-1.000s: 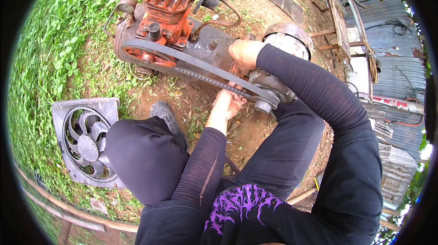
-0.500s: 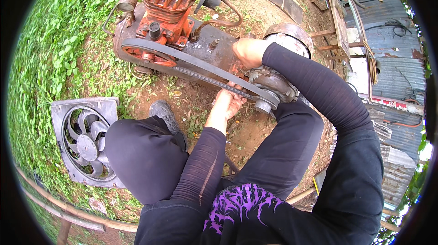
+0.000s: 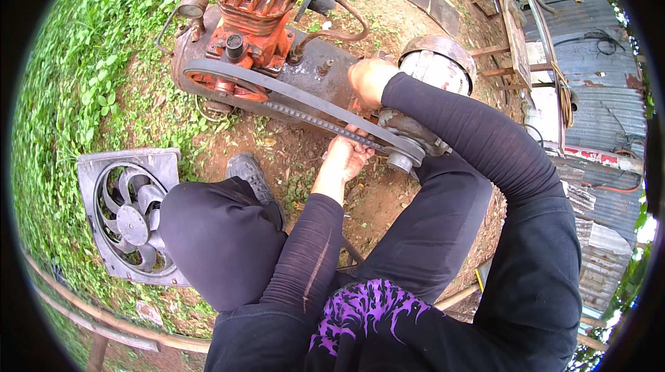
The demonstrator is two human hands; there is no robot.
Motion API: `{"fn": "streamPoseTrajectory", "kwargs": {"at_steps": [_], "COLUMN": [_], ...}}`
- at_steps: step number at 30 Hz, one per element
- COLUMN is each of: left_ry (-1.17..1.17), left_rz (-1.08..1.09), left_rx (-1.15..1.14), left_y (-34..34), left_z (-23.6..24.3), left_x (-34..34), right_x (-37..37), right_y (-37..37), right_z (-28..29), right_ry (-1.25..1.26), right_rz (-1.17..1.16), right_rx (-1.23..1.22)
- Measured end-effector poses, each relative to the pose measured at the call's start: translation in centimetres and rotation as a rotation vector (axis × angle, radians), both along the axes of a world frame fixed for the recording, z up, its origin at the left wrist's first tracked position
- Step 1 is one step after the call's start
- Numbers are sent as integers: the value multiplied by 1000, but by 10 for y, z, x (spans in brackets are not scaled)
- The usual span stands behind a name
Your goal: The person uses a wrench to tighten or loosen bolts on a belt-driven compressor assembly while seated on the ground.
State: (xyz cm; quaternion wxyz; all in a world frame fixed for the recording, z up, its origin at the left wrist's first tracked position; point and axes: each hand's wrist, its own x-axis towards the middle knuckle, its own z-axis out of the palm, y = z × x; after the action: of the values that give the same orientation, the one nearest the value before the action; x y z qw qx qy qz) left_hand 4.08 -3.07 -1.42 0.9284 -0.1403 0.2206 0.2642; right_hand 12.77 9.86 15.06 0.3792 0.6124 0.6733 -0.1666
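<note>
An orange air compressor pump (image 3: 255, 15) sits on a rusty dark tank (image 3: 332, 53). From its spoked flywheel, a black ribbed belt (image 3: 305, 98) runs right to the small grey pulley (image 3: 404, 157) of a rusty electric motor (image 3: 400, 122). My right hand (image 3: 373, 81) is closed in a fist above the tank, beside the motor; what its fingers hold is hidden. Below the belt, near the pulley, my left hand (image 3: 346, 159) has curled fingers reaching up by the belt's lower run and an orange bracket. What those fingers grip cannot be made out.
A square radiator fan (image 3: 131, 223) lies on the grass at left. A pressure gauge (image 3: 192, 5) stands on the tank's left end. Wooden framing (image 3: 512, 46) and corrugated metal sheets (image 3: 589, 109) are at right. A bamboo pole (image 3: 125, 320) crosses the lower left.
My right hand and forearm have shifted slightly left along the tank, uncovering more of the motor's white part. My left hand stays by the belt.
</note>
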Motion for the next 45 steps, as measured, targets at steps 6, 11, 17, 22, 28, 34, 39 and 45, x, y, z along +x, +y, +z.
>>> {"fn": "streamPoseTrajectory", "kwargs": {"at_steps": [6, 11, 17, 22, 28, 34, 39, 45], "left_ry": [-18, -13, -29, -71, 24, -4, -47, -36], "left_rz": [13, 13, -4, 4, -11, -21, -10, 0], "left_rx": [-26, -46, -6, 12, -38, 6, -13, -17], "left_y": [-2, 0, 3, 0, 2, 3, 1, 0], "left_z": [-9, -1, 11, -2, 13, 18, 4, 5], "left_x": [2, 2, -3, 2, -2, -6, -2, 0], "right_x": [-9, 4, 2, 2, -3, -3, -11, 4], "right_y": [-8, -8, -10, -13, 12, 11, 4, -10], "right_z": [7, -10, -11, -9, 3, -8, -2, -12], "right_ry": [-2, 47, 120, 132, -87, -127, -39, 109], "right_rz": [19, 53, 29, 3, -20, 22, -121, -51], "right_rx": [78, 82, 148, 175, -147, -151, -25, 135]}}
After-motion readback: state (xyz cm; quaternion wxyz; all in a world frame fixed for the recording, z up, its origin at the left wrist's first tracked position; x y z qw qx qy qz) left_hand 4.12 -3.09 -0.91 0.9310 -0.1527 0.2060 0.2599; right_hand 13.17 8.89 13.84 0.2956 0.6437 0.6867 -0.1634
